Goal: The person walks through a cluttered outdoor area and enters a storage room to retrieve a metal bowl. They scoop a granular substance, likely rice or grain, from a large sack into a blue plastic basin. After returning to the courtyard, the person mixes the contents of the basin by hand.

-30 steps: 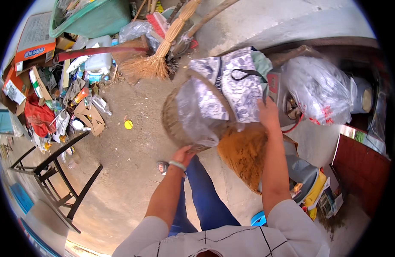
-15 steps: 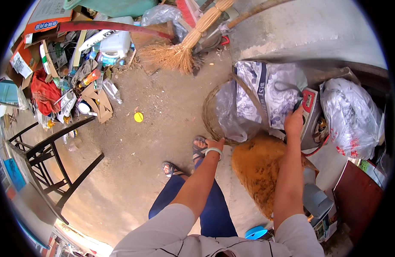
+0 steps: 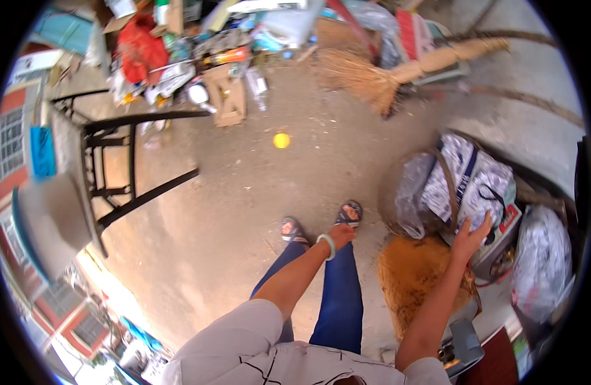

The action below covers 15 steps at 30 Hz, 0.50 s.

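Note:
At the right, my right hand is open, its fingers apart in front of a white bag with bluish-grey patterns and a dark band. Whether the fingertips touch the bag, I cannot tell. The bag stands in a round woven basket with an arched handle, beside crumpled clear plastic. My left hand, below a pale bangle, hangs over my legs close to my right sandal, apart from the basket. Its fingers are blurred and partly hidden; nothing shows in it.
A brown stump-like block stands near the basket, with a filled plastic bag farther right. At the left is a dark-legged stool. A straw broom and mixed rubbish lie at the back. A yellow disc is on the floor.
The view has turned, so the basket sits lower and farther right. My left hand has come away from the basket's rim. My right hand's fingers have spread off the bag's dark strap.

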Motion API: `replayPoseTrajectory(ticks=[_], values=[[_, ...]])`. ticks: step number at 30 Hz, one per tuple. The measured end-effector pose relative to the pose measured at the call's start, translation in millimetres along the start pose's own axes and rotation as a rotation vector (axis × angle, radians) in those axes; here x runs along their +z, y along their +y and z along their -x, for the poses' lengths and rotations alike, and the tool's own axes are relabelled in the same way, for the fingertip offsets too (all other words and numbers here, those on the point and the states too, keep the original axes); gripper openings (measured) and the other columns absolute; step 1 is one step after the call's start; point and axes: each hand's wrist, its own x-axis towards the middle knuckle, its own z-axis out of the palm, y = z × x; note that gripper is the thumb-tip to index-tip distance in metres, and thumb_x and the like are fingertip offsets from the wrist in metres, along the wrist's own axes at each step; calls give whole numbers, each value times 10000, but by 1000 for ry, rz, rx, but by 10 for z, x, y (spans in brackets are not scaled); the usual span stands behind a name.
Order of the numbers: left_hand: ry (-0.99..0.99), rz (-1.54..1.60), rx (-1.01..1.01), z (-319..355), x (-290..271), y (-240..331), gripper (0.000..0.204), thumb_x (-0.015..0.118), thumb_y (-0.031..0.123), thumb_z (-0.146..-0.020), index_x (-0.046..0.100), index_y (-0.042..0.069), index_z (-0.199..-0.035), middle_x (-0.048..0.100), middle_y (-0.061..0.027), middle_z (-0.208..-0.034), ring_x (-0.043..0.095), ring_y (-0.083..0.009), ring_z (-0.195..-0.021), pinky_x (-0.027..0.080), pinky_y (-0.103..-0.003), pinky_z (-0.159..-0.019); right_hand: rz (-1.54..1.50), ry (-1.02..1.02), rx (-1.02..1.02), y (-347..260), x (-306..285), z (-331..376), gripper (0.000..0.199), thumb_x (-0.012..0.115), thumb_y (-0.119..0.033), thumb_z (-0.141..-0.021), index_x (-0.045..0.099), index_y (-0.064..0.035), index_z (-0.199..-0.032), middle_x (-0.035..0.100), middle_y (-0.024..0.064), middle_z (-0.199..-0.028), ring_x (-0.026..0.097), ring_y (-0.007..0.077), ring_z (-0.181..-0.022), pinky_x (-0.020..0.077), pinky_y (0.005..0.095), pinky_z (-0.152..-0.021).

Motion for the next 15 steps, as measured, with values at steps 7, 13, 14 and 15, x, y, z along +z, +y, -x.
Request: replayPoseTrajectory(ticks=[7,13,14,15], values=[[230,-1082,-55,1935,-1345,-1482,187,528,259,-844,655,129,-887,632,-114,-782,623,-254,-807,503,-368,-695,-168,-601,-143,-875,-80,760,378,525,-112,-843,457,18,-1192,425,249,-1229,408,400,-1136,321,434,-963],[225,-136,-666,3424,-1707,-1753,546,392,536,-863,697,92,-772,670,-74,-757,626,-201,-745,475,-329,-740,233,-1048,-539,-229,-67,1643,236,549,-116,-784,554,10,-983,535,230,-1044,488,384,-1002,401,436,-856],[288,2,-757,3686,-1585,-1650,560,409,553,-849,703,98,-707,673,-62,-770,628,-192,-739,474,-329,-744,268,-825,-839,242,52,1868,187,551,-108,-771,567,11,-914,561,217,-983,510,373,-957,416,433,-820],[264,25,-721,3805,-1544,-1667,537,433,548,-835,706,110,-689,670,-64,-762,626,-187,-742,472,-335,-756,154,-1061,-657,27,-121,1810,180,557,-119,-765,569,7,-893,570,210,-939,527,365,-914,424,435,-789]])
